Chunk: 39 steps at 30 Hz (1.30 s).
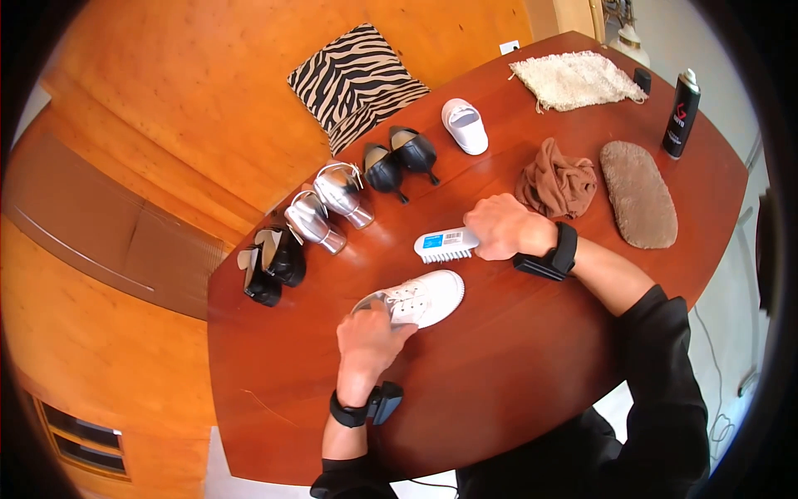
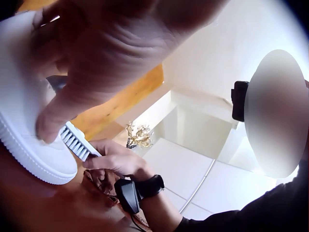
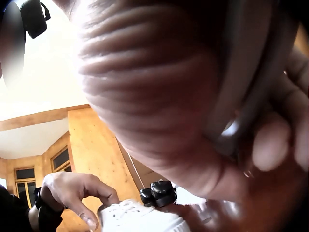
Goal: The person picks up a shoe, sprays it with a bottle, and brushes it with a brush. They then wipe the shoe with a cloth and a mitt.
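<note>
A white lace-up shoe [image 1: 436,298] lies on the table with its toe toward the upper right. The left hand [image 1: 371,343] grips it at the heel end, thumb along its near side. In the left wrist view, that thumb presses on the white shoe [image 2: 29,111]. Above the toe, the right hand [image 1: 505,227] holds a white brush [image 1: 446,243] by its handle, bristles facing down, apart from the shoe in the head view. The right wrist view shows the right hand [image 3: 159,92] curled round the handle, with the white shoe [image 3: 140,217] beyond it.
Black shoes [image 1: 283,256], silver heels [image 1: 345,195], black heels [image 1: 413,151] and a white shoe [image 1: 465,126] line the far edge. To the right are a brown cloth [image 1: 555,179], a fuzzy brown pad [image 1: 638,193], a cream cloth [image 1: 575,80] and a spray can [image 1: 682,115].
</note>
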Available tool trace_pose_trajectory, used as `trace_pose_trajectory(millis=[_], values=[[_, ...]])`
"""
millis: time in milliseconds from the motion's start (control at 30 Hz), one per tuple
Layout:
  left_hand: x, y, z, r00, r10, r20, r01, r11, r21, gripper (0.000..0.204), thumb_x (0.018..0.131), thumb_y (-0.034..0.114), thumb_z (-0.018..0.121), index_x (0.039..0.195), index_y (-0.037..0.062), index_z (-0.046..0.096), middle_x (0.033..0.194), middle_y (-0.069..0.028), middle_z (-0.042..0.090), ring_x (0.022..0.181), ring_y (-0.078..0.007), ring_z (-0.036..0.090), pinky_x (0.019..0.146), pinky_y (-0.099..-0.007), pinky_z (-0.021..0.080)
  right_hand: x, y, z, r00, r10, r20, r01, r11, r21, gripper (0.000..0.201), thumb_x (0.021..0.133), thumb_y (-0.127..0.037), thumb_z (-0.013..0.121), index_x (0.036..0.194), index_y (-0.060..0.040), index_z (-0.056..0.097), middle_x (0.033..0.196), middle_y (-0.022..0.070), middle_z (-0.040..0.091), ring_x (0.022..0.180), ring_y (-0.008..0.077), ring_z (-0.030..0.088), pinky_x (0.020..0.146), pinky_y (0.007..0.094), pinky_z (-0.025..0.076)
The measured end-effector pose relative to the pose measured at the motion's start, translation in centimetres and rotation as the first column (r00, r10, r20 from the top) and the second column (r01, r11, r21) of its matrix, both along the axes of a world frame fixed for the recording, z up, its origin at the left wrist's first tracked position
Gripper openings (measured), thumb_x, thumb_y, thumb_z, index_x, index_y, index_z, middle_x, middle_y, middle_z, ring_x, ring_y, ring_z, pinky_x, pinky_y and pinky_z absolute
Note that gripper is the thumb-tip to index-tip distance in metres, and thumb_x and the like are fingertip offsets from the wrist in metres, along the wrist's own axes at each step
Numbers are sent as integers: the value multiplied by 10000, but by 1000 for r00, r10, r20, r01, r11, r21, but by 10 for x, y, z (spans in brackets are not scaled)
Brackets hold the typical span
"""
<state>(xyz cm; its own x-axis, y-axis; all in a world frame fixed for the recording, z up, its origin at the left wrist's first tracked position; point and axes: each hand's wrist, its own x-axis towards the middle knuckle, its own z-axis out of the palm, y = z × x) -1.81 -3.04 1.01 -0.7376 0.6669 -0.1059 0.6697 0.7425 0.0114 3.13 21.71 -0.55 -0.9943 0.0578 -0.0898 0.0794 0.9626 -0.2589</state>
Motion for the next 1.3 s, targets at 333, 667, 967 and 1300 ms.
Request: trace_pose_trajectory(millis=[333,667,967,1300], values=[[-9,6,-13,998,63,26,-67,972,224,493,696,303,765,958,-41,526,790,-191,650,766,-364,628,680,-424,496,3,-7,2,1000,23,-5,-23,998,-50,186,667,-132,585,763,-2,677,787,181,654,773,328,643,647,389,506],[-38,-7,-21,718,-43,695,-502,660,559,375,816,153,696,1028,-118,550,825,-128,667,710,-151,634,617,-260,499,10,-30,6,982,22,-186,-51,988,-149,223,692,-138,593,836,33,600,744,181,640,717,345,635,627,418,500],[-56,-15,-26,336,-355,872,-729,488,480,307,872,180,610,1019,-89,597,950,-118,658,847,-174,625,776,-294,485,9,-39,-6,916,78,-393,-122,988,-89,217,699,-121,611,818,35,519,587,185,583,556,353,602,510,433,466],[-46,-6,-22,280,-440,853,-823,348,449,516,910,360,516,1171,-84,505,1222,-168,551,1116,-264,527,983,-381,381,24,-50,12,954,153,-259,-198,968,-156,272,663,-110,614,849,66,519,643,203,602,621,369,612,539,440,472]])
